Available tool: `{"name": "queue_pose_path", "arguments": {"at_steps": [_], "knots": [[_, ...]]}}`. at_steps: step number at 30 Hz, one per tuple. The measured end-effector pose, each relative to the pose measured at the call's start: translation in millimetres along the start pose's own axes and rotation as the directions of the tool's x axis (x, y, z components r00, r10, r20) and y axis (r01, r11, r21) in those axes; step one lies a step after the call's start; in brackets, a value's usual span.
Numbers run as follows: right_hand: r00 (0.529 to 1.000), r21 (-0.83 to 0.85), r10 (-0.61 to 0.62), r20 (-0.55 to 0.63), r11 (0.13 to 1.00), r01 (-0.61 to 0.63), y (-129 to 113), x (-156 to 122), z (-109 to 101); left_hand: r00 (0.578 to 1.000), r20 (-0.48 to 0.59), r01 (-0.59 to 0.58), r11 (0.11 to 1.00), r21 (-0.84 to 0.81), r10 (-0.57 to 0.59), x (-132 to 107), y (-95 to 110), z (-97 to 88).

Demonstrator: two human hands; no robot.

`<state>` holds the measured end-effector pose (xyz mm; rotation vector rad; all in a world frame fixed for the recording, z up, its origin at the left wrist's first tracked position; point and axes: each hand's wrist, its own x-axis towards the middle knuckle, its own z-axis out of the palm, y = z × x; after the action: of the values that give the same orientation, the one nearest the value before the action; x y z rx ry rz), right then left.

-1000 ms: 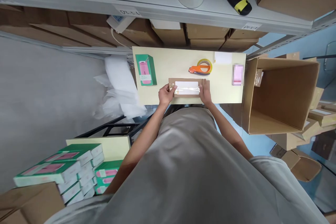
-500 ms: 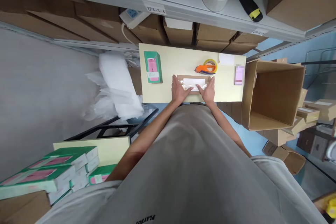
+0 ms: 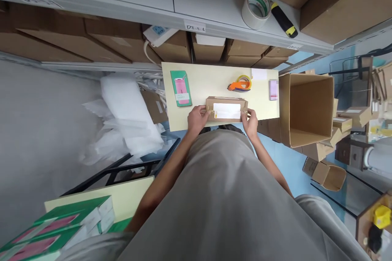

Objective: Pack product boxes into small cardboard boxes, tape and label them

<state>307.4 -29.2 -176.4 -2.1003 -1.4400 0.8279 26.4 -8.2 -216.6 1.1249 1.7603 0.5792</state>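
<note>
A small brown cardboard box [image 3: 226, 104] with a white label on top sits near the front edge of a pale yellow table [image 3: 208, 81]. My left hand [image 3: 197, 119] grips the box's left end with curled fingers. My right hand [image 3: 251, 120] grips its right end the same way. Clear tape shows across the top of the box. Behind it lie an orange tape dispenser [image 3: 240, 84] and, to the left, a green and pink product box [image 3: 182, 88].
A large open cardboard box [image 3: 306, 110] stands right of the table. A tape roll [image 3: 256, 8] and a black-yellow tool [image 3: 283, 19] lie on the shelf above. White foam wrap [image 3: 125, 114] is piled at the left. Green product boxes [image 3: 58, 232] are stacked lower left.
My hands moved from pressing flat on top of the box to gripping its two ends. The box now sits a little nearer the table's front edge.
</note>
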Motion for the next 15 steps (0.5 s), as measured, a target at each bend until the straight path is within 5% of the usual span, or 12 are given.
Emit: {"name": "queue_pose_path", "arguments": {"at_steps": [7,15], "knots": [[1.000,-0.060,-0.022,-0.022,0.998,0.021,-17.4,-28.9,-11.6,0.987,-0.108,-0.127,0.990,-0.066,0.119,-26.2,4.4,-32.7],[0.970,-0.235,-0.018,0.241,0.969,0.077,18.3,-5.7,28.7,0.999,0.020,0.050,0.973,-0.223,-0.047,-5.7,-55.6,8.6]]}}
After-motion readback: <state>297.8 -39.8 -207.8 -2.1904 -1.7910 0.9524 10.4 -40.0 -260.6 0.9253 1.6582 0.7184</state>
